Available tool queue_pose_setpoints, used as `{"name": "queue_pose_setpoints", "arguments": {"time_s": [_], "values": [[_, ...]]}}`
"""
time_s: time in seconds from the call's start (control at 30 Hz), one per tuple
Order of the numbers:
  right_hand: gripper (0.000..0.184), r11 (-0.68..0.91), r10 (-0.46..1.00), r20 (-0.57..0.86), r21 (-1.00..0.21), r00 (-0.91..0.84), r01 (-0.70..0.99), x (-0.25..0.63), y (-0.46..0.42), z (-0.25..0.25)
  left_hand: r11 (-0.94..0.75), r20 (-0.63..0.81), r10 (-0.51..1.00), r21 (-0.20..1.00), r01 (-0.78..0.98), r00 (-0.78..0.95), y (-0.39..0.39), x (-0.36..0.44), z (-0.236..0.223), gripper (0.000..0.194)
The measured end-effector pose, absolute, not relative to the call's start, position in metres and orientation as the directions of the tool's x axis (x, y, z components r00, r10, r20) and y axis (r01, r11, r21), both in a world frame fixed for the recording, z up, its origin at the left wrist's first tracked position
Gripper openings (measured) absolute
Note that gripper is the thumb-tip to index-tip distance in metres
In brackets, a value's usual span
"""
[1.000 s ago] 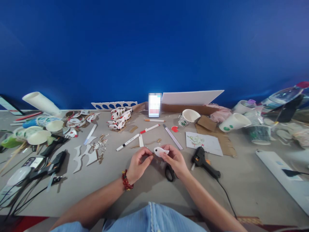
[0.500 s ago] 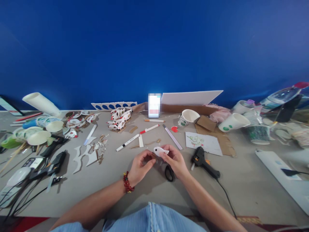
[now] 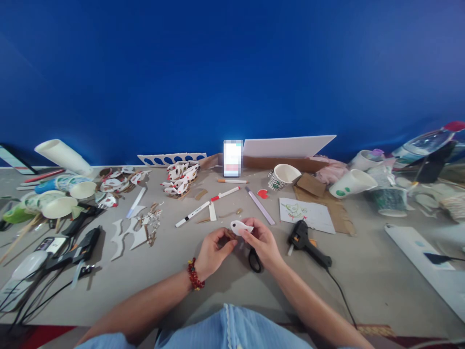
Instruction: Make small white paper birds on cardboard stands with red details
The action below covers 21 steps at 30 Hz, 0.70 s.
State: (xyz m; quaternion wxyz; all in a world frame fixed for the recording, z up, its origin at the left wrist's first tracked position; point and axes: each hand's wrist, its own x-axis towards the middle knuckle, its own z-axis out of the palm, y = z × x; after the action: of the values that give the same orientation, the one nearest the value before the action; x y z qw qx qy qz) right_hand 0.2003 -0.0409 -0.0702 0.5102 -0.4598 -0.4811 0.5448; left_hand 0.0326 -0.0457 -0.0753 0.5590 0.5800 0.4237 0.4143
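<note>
Between the thumb and fingers of my right hand is a small white bird-shaped cutout with a black eye dot, its pointed end towards the right. My left hand, with a red bead bracelet on the wrist, is closed close beside the cutout's left end. Something small and brownish shows at its fingertips, too indistinct to name. Below my right hand, the black handle of a pair of scissors shows on the table; the rest is hidden.
A glue gun lies right, below a drawing. Markers and a lilac pen lie ahead. Finished white birds, foam scraps and another glue gun are left. A paper cup stands behind.
My left hand has shifted slightly right, its fingertips nearer the cutout. The cutout has moved very slightly left in my right hand.
</note>
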Motion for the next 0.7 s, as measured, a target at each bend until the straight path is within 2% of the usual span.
{"name": "queue_pose_setpoints", "arguments": {"time_s": [0.5, 0.63, 0.7], "values": [[0.031, -0.024, 0.998, -0.018, -0.995, -0.064, -0.095, 0.2003, -0.0415, -0.0683, 0.002, -0.005, 0.956, 1.0, 0.011, 0.292, -0.047, 0.0338, -0.0723, 0.021], [0.029, -0.039, 0.998, -0.03, -0.988, -0.057, -0.152, 0.2004, -0.0421, -0.0678, -0.026, 0.016, 0.957, 0.999, 0.032, 0.29, -0.0467, 0.0318, -0.0709, 0.018], [0.028, -0.044, 0.998, -0.037, -0.985, -0.043, -0.164, 0.2004, -0.0422, -0.0675, -0.098, 0.076, 0.969, 0.992, 0.085, 0.234, -0.0463, 0.0287, -0.0676, 0.015]]}}
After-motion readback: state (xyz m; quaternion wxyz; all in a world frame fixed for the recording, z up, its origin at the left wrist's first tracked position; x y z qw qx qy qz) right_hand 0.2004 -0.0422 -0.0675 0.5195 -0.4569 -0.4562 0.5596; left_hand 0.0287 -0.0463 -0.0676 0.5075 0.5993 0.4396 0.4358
